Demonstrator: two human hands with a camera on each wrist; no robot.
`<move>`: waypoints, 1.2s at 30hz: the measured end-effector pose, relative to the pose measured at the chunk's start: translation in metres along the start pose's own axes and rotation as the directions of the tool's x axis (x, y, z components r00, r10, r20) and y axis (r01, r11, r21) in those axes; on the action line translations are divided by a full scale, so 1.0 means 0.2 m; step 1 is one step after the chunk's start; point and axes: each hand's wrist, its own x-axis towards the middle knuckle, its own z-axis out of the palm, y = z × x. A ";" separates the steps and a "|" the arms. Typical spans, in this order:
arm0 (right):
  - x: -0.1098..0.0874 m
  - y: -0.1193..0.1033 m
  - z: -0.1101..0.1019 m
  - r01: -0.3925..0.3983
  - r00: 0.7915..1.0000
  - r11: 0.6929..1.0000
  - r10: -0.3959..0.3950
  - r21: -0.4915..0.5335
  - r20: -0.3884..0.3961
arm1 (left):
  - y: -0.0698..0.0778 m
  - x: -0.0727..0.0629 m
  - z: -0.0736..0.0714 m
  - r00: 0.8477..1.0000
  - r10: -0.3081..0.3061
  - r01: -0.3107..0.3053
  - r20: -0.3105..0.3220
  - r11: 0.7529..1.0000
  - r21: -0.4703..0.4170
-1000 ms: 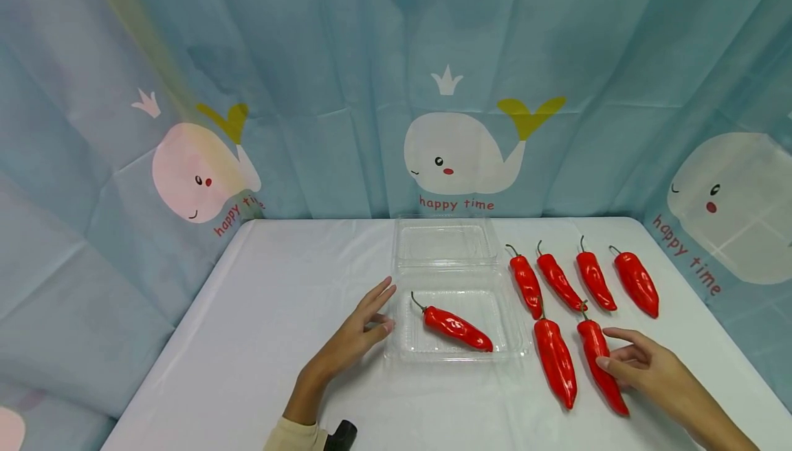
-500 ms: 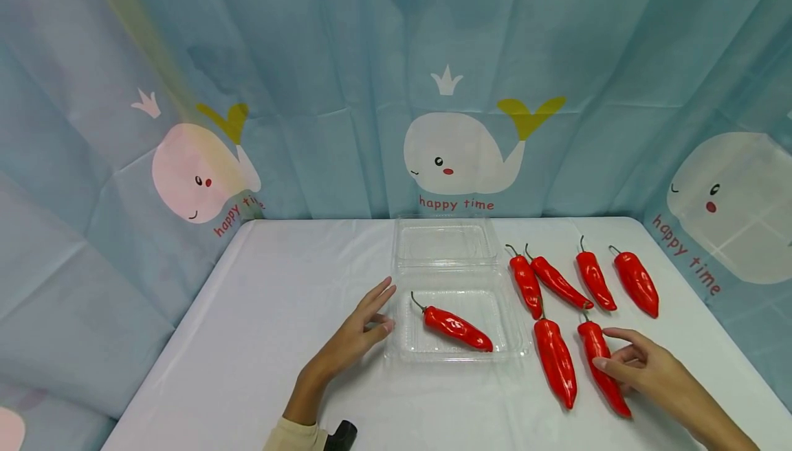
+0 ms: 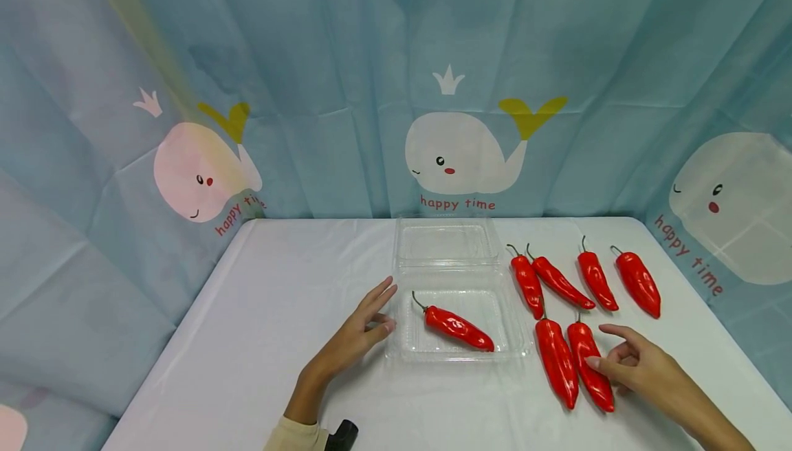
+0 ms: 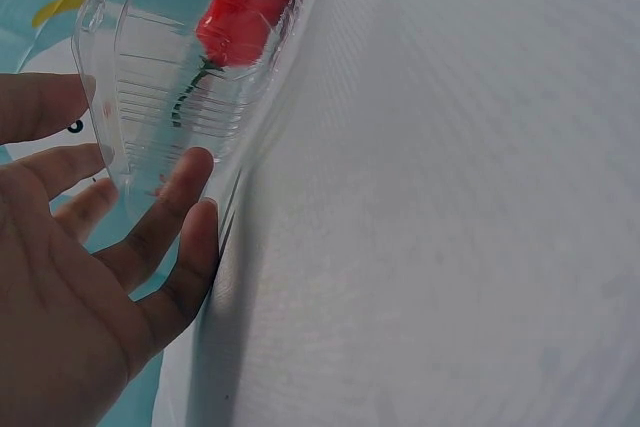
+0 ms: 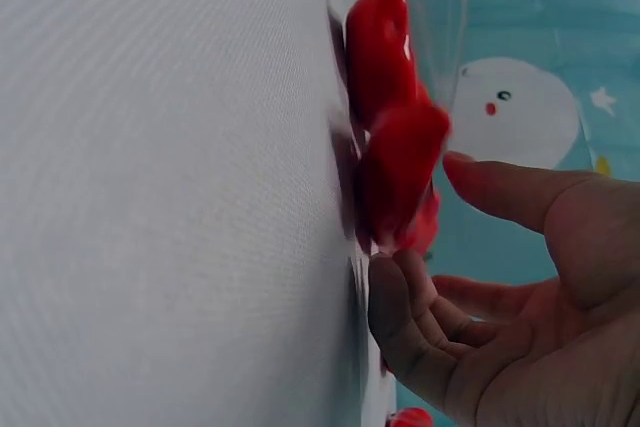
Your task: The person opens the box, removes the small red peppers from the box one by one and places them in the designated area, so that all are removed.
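Note:
My left hand lies along the left side of a clear plastic clamshell box, its fingertips right at the rim. In the left wrist view the fingers are spread against the clear wall. A red chili pepper with a green stem lies inside the box. At the right front, my right hand is beside another red pepper, the thumb tip overlapping it and the index finger pointing past it. The right wrist view shows this pepper blurred, close to the thumb and fingertips.
The box's open lid lies flat behind it. A large pepper sits just left of the one by my right hand. Several more peppers form a back row. A whale-print curtain stands behind the white table.
The pepper by my right hand has shifted left, close to its neighbour, and the right hand moved slightly left. One back-row pepper tilted earlier. My left hand stayed put.

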 end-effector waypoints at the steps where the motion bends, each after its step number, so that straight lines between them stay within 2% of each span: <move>1: 0.00 0.00 0.00 0.003 1.000 1.000 -0.003 0.002 -0.002 | 0.00 0.00 0.00 1.000 0.000 0.000 0.000 1.000 0.000; 16: 0.01 -0.01 -0.01 0.033 0.999 0.999 -0.033 -0.003 0.000 | 0.01 -0.01 0.00 1.000 -0.006 0.006 -0.003 1.000 0.000; 23: 0.01 -0.04 -0.05 0.044 0.998 0.999 -0.045 -0.017 -0.038 | 0.01 0.00 0.00 1.000 -0.004 0.004 -0.002 1.000 0.008; 30: 0.01 -0.08 -0.08 0.087 0.993 0.996 -0.087 -0.007 -0.085 | 0.01 -0.01 0.00 1.000 0.001 -0.001 -0.004 1.000 0.012; 36: -0.01 -0.12 -0.06 0.166 0.978 0.986 -0.164 0.008 -0.132 | 0.02 -0.01 0.00 1.000 -0.005 0.005 -0.006 1.000 0.014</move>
